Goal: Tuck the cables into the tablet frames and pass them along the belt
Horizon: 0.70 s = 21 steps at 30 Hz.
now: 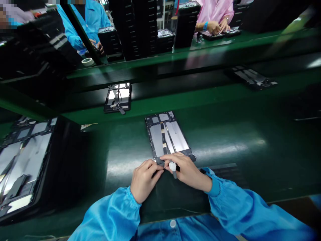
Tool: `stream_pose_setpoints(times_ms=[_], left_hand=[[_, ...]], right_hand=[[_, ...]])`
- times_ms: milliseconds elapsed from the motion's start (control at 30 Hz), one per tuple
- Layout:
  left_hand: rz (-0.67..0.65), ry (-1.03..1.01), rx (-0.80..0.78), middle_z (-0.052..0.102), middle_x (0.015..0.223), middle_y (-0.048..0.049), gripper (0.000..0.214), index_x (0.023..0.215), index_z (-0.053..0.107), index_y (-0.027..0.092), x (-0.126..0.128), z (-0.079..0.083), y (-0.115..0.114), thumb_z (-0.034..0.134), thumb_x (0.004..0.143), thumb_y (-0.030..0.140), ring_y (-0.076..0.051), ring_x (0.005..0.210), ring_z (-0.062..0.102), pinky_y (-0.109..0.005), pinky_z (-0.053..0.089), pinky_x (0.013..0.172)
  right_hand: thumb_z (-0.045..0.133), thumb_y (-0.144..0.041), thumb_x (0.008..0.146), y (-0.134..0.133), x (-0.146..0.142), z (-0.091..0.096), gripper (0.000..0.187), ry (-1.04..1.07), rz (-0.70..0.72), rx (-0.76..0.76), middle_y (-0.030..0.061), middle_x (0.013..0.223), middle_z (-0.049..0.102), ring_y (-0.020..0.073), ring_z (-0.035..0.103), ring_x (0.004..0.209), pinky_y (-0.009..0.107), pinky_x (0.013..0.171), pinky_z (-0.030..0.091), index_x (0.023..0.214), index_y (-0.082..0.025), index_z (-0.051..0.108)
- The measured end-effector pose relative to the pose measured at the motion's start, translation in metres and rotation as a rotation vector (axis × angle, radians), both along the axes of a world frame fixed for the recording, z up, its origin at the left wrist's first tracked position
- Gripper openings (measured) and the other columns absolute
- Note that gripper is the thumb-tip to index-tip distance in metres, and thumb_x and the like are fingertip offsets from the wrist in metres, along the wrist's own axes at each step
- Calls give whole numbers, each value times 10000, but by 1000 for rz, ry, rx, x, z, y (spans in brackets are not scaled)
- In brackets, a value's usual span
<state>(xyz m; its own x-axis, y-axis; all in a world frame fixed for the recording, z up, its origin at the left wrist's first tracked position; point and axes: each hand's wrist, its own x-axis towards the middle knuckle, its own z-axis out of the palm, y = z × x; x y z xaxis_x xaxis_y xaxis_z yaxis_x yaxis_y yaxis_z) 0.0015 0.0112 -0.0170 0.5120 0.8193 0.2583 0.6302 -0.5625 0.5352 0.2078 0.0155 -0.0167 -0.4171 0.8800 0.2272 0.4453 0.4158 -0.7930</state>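
An opened tablet [168,137] lies back-up on the green bench, its silver battery plates and dark frame showing. My left hand [144,179] is curled at the tablet's near edge, fingertips pinched on a small dark part I cannot make out. My right hand [187,170] rests on the same edge with its fingers closed round a small white-tipped tool [173,167], which points down toward me. Both sleeves are bright blue.
A second opened tablet [117,97] sits on the dark conveyor strip behind, another [252,78] at far right. A tray with a tablet [21,164] stands at my left. Tall black tray stacks [140,26], a tape roll [87,61] and co-workers' hands [217,26] are across the line.
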Motion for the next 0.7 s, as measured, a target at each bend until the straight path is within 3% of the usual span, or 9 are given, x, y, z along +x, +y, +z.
stream_pose_setpoints(times_ms=[133, 200, 367, 567, 700], left_hand=[[-71, 228, 295, 649, 914, -41, 215, 1089, 650, 197, -7, 2, -6, 456, 996, 189, -155, 773, 588, -244, 471, 627], [-116, 296, 359, 656, 1021, -68, 291, 1220, 596, 183, -13, 3, -7, 408, 1001, 148, -168, 824, 591, -264, 490, 660], [-184, 368, 366, 641, 1147, -76, 353, 1315, 535, 208, -25, 3, -7, 373, 1008, 144, -176, 864, 586, -291, 511, 708], [-221, 417, 371, 627, 1155, -83, 393, 1359, 493, 221, -25, 2, -5, 323, 1014, 142, -178, 849, 576, -300, 514, 687], [-192, 422, 358, 617, 1113, -89, 389, 1349, 500, 215, -20, 0, -6, 315, 1013, 145, -187, 843, 577, -306, 518, 666]], right_hand=[[516, -80, 893, -2, -2, -2, 360, -13, 1, 57, 59, 949, 727, 239, 649, 909, 371, 820, 503, 1219, -217, 589], [505, -67, 887, -2, -2, -2, 369, -30, 6, 71, 66, 941, 722, 243, 646, 886, 378, 805, 508, 1213, -215, 595], [499, -54, 876, -2, 0, -3, 403, -19, 5, 42, 65, 950, 713, 238, 646, 894, 373, 793, 528, 1228, -227, 593], [514, -84, 891, 0, 1, -5, 385, 9, -9, 3, 61, 957, 716, 236, 667, 913, 373, 796, 554, 1228, -246, 609], [524, -174, 951, -2, 6, 4, 300, 76, -15, -31, 50, 944, 724, 220, 682, 880, 355, 789, 550, 1218, -261, 629]])
